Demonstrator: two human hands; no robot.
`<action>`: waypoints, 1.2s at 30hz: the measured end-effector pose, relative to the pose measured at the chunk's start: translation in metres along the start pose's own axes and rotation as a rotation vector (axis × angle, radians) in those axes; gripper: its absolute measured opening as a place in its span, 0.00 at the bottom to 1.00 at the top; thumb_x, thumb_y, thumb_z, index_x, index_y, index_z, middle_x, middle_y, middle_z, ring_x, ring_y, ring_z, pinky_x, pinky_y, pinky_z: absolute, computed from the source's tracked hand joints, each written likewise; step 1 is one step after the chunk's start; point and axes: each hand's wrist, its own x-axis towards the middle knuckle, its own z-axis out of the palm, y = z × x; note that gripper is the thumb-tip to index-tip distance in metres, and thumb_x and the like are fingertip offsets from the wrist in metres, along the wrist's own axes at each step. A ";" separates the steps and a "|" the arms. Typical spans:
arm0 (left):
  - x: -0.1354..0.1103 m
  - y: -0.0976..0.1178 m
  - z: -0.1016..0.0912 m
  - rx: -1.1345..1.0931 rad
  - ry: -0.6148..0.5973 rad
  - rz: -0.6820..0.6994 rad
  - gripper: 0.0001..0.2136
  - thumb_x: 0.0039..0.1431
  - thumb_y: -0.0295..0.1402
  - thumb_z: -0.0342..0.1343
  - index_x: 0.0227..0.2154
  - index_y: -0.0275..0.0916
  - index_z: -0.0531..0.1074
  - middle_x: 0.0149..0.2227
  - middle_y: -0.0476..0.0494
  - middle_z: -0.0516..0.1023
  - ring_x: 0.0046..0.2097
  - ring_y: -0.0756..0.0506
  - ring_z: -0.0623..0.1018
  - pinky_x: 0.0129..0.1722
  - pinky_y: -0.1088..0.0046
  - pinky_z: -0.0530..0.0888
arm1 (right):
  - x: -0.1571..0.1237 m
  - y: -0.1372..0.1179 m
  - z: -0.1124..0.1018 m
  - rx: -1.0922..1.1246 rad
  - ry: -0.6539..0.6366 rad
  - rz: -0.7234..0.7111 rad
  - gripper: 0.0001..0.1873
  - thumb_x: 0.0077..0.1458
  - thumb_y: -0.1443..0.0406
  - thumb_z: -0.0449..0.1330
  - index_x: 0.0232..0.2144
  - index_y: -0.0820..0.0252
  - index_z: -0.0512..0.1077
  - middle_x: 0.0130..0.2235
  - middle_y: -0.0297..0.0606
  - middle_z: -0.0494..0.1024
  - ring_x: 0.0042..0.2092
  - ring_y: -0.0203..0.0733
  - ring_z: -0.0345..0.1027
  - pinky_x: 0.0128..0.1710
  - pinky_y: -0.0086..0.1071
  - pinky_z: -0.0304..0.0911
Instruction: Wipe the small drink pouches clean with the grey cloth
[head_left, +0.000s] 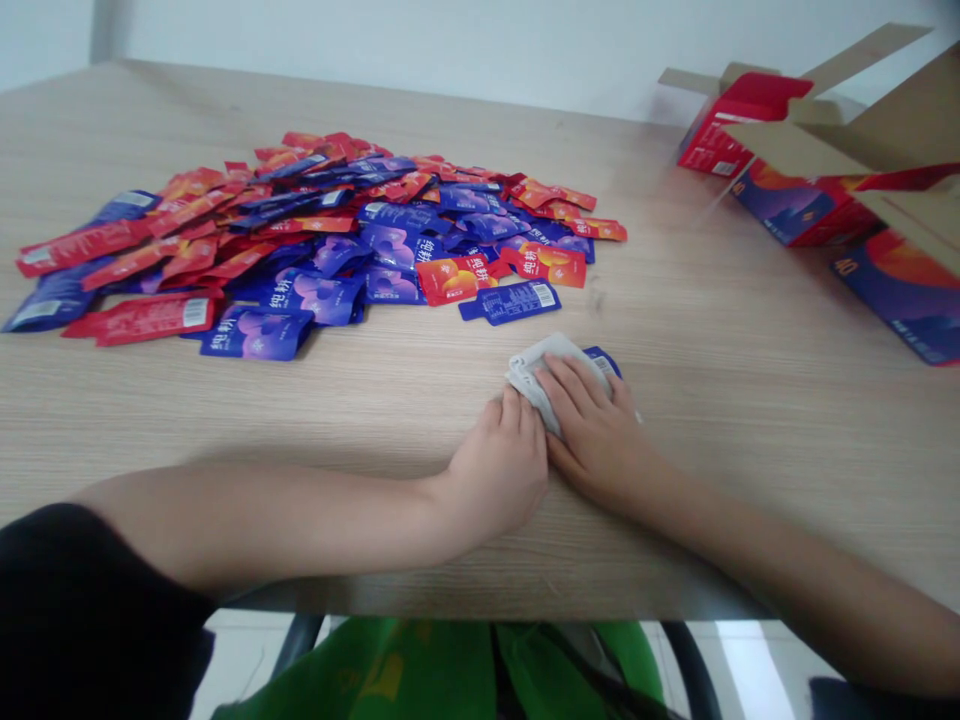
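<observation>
My left hand (499, 462) and my right hand (592, 430) lie close together on the wooden table, both pressing on a crumpled white cloth (541, 378). The right hand covers much of the cloth, and the left fingertips rest against its near side. A blue sachet (604, 361) pokes out beyond my right fingers, partly hidden by the cloth. Farther ahead is a large loose pile of red and blue sachets (322, 235). One blue sachet (510, 302) lies apart at the pile's near edge.
A torn-open cardboard box (847, 170) with red and blue print sits at the table's far right, its flaps raised. The table's near edge (487, 605) runs below my arms. Beneath it are a green bag (405, 675) and dark chair frame parts.
</observation>
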 end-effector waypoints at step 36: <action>-0.001 0.002 0.003 -0.023 -0.008 -0.019 0.24 0.67 0.34 0.45 0.57 0.17 0.67 0.60 0.15 0.66 0.61 0.26 0.69 0.53 0.54 0.70 | 0.004 0.003 0.002 -0.017 -0.004 0.083 0.30 0.66 0.59 0.42 0.66 0.67 0.55 0.69 0.52 0.53 0.69 0.56 0.44 0.61 0.59 0.47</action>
